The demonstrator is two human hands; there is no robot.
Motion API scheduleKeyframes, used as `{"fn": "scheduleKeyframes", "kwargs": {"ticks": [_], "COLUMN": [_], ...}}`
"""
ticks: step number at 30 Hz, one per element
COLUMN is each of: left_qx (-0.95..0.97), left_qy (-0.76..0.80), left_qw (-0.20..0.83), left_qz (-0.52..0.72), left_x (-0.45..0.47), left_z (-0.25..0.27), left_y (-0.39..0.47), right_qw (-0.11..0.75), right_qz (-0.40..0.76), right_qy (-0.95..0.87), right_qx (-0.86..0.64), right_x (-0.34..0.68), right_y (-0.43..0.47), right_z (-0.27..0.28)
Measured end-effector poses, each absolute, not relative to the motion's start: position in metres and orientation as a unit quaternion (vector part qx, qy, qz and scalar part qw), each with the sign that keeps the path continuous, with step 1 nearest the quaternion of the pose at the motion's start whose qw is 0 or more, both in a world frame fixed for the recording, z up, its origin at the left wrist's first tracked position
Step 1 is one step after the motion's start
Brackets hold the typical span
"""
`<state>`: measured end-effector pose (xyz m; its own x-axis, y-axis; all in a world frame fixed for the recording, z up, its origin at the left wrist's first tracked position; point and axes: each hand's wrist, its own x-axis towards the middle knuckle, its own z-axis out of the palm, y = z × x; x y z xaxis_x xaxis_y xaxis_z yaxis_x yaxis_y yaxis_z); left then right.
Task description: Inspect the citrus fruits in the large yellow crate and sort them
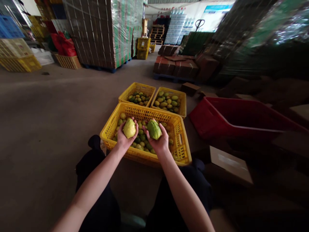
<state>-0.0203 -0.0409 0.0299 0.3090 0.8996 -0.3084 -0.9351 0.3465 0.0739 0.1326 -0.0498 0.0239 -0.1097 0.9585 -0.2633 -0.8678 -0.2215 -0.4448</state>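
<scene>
My left hand [124, 138] cradles a yellow, lemon-like fruit [129, 129] with a knobbly skin, fingers curled beneath and around it. In my right hand [161, 143] lies a green, lemon-like fruit [154, 129] with a ridged skin, held in the palm between thumb and fingers. Both hands are side by side, palms up, above a large yellow plastic crate [182, 141]. Under them, the crate holds many similar yellow and green fruits [142, 138], partly hidden by my hands. The exact kind of fruit cannot be told.
Two yellow crates, one at left [124, 96] and one at right [183, 106], stand behind with more fruit. A red bin [205, 119] and a cardboard box [229, 161] lie to the right. Wrapped pallet stacks [91, 35] rise farther back. My knees flank the large crate.
</scene>
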Motion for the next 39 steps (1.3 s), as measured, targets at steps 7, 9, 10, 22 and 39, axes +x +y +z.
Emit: {"fn": "scheduleKeyframes", "kwargs": {"ticks": [7,9,10,22,39], "left_qx": [0.012,0.028,0.027,0.012,0.016], "left_qy": [0.166,0.168,0.168,0.151,0.128], "left_qw": [0.854,0.872,0.874,0.806,0.795], "left_qz": [0.493,0.459,0.454,0.572,0.593], "left_x": [-0.015,-0.011,-0.008,0.018,0.004], "left_z": [0.027,0.026,0.026,0.017,0.023], "left_y": [-0.046,-0.047,-0.048,-0.044,-0.038], "right_qw": [0.637,0.651,0.662,0.693,0.672], "right_qz": [0.729,0.722,0.713,0.687,0.703], "right_qy": [-0.086,-0.058,-0.044,0.010,0.010], "right_qx": [-0.236,-0.228,-0.227,-0.219,-0.233], "right_x": [0.147,0.148,0.148,0.132,0.125], "right_y": [-0.057,-0.056,-0.056,-0.049,-0.057], "right_z": [0.021,0.022,0.023,0.016,0.021]}}
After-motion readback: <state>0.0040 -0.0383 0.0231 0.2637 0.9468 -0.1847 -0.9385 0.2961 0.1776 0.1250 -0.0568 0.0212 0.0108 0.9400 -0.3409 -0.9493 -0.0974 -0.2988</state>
